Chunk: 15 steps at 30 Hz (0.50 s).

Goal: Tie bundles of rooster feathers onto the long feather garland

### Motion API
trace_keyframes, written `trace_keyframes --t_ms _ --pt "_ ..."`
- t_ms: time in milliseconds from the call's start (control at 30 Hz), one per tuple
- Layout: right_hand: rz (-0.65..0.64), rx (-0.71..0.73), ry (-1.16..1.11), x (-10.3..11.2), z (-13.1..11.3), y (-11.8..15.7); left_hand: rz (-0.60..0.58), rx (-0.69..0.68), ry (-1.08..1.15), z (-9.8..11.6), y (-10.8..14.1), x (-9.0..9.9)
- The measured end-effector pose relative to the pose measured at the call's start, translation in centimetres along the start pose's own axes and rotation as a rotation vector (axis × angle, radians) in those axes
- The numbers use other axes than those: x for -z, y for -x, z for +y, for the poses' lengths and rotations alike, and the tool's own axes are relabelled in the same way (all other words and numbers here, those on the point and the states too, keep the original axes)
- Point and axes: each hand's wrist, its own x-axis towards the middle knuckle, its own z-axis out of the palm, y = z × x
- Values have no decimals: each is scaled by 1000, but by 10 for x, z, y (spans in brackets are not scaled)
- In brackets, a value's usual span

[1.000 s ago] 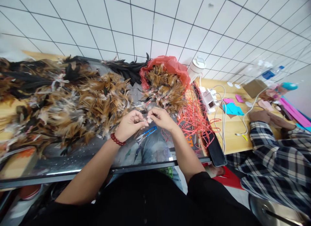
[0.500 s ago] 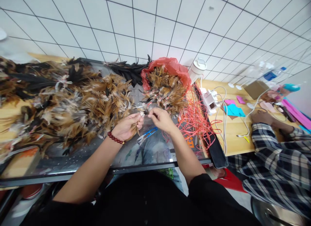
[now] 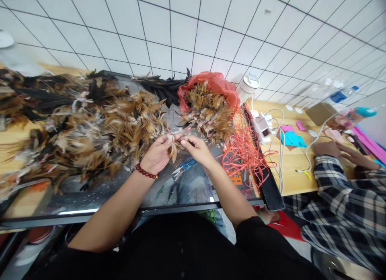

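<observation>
Tiny brown-and-white feather tuft (image 3: 173, 149) caught between two bare hands, right over a dark glossy tabletop (image 3: 114, 199)

So the left hand (image 3: 157, 154), the one with the dark red bead bracelet (image 3: 146, 172), has thumb and fingers pinched on the pale top end of the tuft, and the brown tips hang down just below the grip. The right hand (image 3: 196, 150) comes in from the other side, thumb and fingertips pressed close together next to the tuft; it's pretty blurry there, so I can't say for sure what they're pinching. Blue-handled metal snips (image 3: 185, 167) lie just below the hands, with a big heap of brown and white feathers (image 3: 99, 131) off to the left and tangled red plastic string (image 3: 241, 155) to the right.
</observation>
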Motion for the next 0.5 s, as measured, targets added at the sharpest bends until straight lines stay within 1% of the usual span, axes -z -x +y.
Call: trace_keyframes --t_ms 100,200,267,367,500 --pt "-66 -101 -190 -6 4 0 -16 -55 -58 -1 2 -5" --pt "-92 -124 -181 -5 4 1 12 -107 -87 -1 3 -8" --pt "-82 -117 -148 -1 2 2 42 -125 -94 0 3 -10" --pt "-3 -74 -168 4 -5 3 68 -122 -96 1 4 -11" --pt "153 -2 -278 7 -13 2 80 -119 -94 1 4 -12"
